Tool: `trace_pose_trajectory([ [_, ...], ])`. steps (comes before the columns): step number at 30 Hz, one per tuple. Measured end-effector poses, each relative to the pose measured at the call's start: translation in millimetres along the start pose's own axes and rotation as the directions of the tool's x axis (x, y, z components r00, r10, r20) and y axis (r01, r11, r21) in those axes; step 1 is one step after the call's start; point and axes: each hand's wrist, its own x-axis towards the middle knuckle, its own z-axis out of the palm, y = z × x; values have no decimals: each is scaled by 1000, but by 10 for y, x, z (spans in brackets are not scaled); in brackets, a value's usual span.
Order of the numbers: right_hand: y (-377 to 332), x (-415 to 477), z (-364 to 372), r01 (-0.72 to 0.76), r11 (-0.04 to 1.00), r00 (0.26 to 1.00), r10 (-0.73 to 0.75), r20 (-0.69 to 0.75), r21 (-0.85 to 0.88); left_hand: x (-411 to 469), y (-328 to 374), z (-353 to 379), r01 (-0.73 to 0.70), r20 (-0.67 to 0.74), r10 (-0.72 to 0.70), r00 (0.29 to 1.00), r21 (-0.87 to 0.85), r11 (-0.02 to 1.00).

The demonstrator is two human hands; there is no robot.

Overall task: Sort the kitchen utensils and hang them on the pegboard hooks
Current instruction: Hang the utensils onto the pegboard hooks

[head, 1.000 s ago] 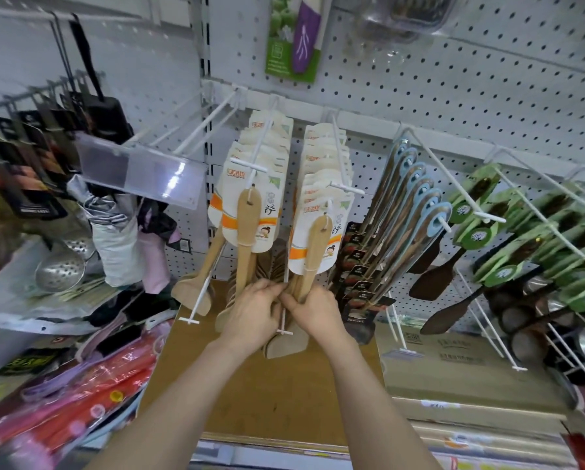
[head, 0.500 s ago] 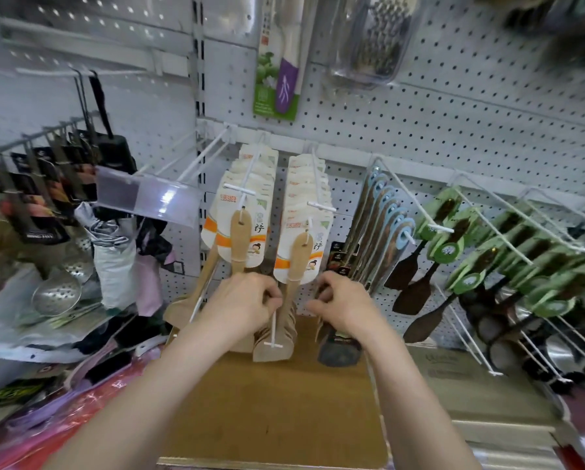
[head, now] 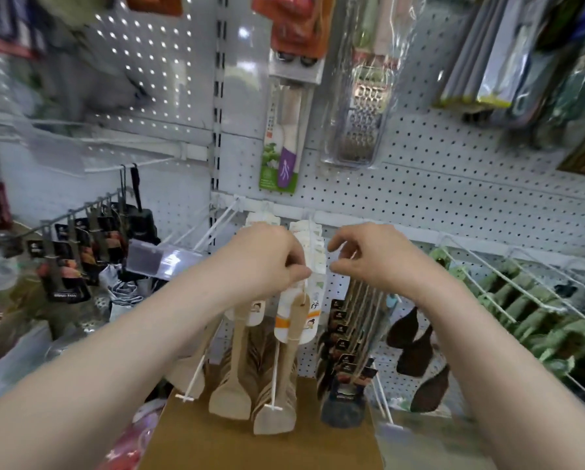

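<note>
our left hand [head: 267, 259] has its fingers curled tight, pinching the card tops of the pale wooden spatulas on white cards [head: 296, 320], which hang in two rows on the white pegboard hooks [head: 275, 378]. our right hand [head: 376, 256] hovers just beside them, fingers half curled, thumb and forefinger parted, gripping nothing. three dark brown spatulas [head: 416, 354] hang to the right. half a second ago both hands were lower, at the handles.

- The single view looks from the person's head, forward and slightly down.
- It faces the pegboard [head: 454, 198] straight on and from near.
- The arms enter from the bottom corners; the left hand [head: 264, 256] and the right hand [head: 376, 256] meet at the middle.
</note>
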Motion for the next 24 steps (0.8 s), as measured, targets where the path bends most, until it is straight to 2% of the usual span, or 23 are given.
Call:
trace_pose_trajectory([
  [7, 94, 303, -214, 48, 999, 998, -49, 25, 21, 349, 11, -300, -51, -95, 57, 994, 66, 997],
  [13, 357, 630, -276, 32, 999, 998, -33, 59, 11, 884, -277, -268, -38, 4, 38, 999, 1, 999],
  [24, 681, 1365, -138, 44, 998, 994, -47, 96, 42, 1724, -764, 67, -77, 145, 75, 987, 10, 997],
])
